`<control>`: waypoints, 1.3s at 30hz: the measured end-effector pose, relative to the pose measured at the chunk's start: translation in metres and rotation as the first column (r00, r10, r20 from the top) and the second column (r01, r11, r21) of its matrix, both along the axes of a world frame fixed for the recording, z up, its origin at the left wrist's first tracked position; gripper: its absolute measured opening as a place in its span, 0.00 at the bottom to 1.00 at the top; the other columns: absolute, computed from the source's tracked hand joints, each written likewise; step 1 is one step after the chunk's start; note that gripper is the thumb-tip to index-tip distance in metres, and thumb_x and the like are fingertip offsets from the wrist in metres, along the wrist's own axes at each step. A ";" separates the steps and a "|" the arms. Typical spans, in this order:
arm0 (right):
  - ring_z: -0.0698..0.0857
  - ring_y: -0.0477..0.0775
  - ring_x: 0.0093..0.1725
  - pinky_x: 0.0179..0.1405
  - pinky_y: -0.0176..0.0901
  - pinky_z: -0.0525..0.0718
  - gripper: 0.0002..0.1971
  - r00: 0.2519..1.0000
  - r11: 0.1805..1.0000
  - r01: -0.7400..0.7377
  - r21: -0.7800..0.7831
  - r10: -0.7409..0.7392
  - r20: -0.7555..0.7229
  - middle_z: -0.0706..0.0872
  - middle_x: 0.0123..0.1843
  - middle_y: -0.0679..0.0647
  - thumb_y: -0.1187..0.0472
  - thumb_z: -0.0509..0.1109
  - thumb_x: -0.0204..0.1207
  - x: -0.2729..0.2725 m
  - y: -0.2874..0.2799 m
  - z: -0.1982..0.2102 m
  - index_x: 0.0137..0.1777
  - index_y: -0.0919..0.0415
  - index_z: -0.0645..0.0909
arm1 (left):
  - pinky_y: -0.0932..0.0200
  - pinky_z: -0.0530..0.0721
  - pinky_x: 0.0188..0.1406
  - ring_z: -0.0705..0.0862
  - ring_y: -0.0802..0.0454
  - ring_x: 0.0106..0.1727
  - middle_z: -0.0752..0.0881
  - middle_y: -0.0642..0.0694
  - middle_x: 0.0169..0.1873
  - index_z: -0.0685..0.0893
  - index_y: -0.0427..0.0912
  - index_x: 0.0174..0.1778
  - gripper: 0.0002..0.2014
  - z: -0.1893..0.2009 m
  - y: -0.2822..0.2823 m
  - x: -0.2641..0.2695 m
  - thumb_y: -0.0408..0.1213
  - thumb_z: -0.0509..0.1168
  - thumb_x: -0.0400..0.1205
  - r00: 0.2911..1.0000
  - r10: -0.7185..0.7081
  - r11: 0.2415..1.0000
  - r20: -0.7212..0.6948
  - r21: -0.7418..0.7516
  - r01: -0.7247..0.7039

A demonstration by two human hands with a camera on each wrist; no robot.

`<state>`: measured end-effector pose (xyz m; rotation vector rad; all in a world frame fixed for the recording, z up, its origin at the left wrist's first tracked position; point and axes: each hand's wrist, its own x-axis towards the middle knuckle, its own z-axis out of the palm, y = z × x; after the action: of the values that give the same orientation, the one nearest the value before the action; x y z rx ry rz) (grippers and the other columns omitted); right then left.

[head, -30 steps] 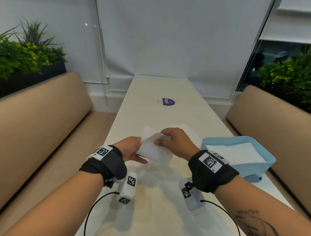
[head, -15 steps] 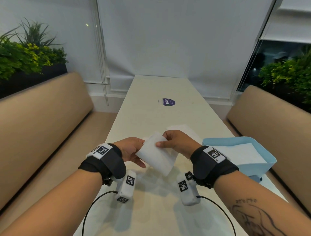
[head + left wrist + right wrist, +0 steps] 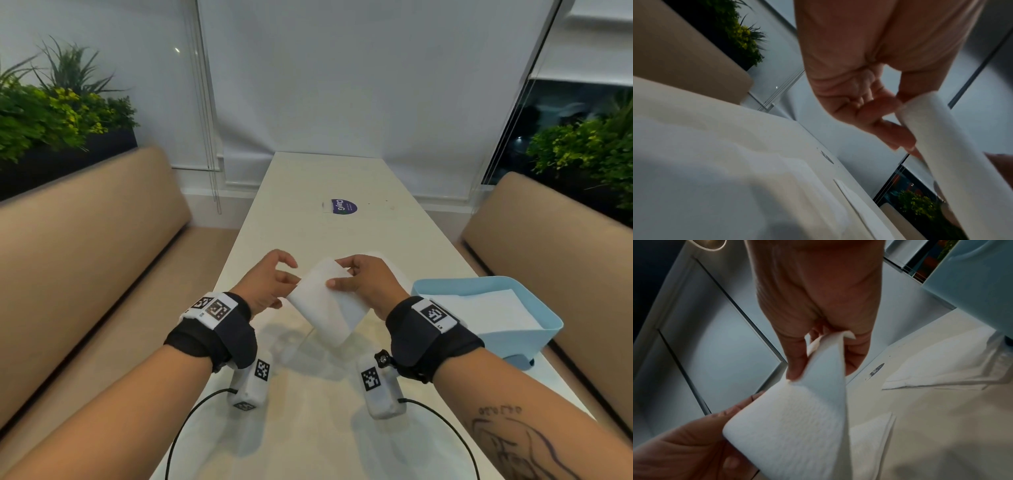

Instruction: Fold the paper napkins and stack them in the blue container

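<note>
Head, napkin (image 3: pixel 325 308): folded, held near the container (image 3: pixel 527 346) where it must go.
Left wrist, left hand (image 3: pixel 859 73): my fingers (image 3: pixel 879 108) loose, only steadying the fold.
Right wrist, right hand (image 3: pixel 818 296): I pinch the free edges so they do not open.

Both forearms reach forward, level. The right hand (image 3: pixel 364 286) pinches the folded napkin (image 3: pixel 325 305) between thumb and fingers; the left hand (image 3: pixel 267 284), fingers loosely curled, touches its fold.
</note>
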<state>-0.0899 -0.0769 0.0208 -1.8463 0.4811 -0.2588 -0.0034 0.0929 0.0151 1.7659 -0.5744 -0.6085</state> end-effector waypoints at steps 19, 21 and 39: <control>0.78 0.53 0.34 0.36 0.43 0.76 0.12 0.986 0.993 0.111 0.032 -0.114 0.122 0.81 0.35 0.56 0.62 0.74 0.74 -0.006 -0.001 -0.001 0.32 0.61 0.76 | 0.67 0.84 0.25 0.77 0.51 0.30 0.75 0.44 0.27 0.73 0.40 0.35 0.16 -0.005 -0.011 -0.001 0.18 0.71 0.72 0.968 0.247 0.954 0.054 -0.189 -0.232; 0.75 0.51 0.32 0.33 0.39 0.73 0.15 0.983 0.992 0.127 0.012 -0.128 0.130 0.78 0.32 0.54 0.60 0.72 0.77 -0.007 -0.001 -0.001 0.30 0.60 0.73 | 0.66 0.84 0.25 0.76 0.51 0.30 0.72 0.45 0.28 0.71 0.44 0.38 0.17 -0.005 -0.012 -0.001 0.19 0.70 0.73 0.960 0.279 0.935 0.026 -0.235 -0.265; 0.68 0.48 0.29 0.31 0.39 0.67 0.20 0.918 0.947 0.321 -0.003 -0.311 0.246 0.71 0.28 0.50 0.59 0.65 0.81 -0.011 -0.001 0.007 0.27 0.58 0.66 | 0.68 0.80 0.37 0.77 0.56 0.31 0.81 0.48 0.36 0.83 0.43 0.55 0.18 0.001 -0.029 -0.028 0.21 0.71 0.73 0.968 0.221 0.947 0.116 -0.263 -0.185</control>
<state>-0.1008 -0.0779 0.0280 -1.7433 0.6054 -0.7114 -0.0317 0.0636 0.0161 1.6109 -0.5337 -0.2530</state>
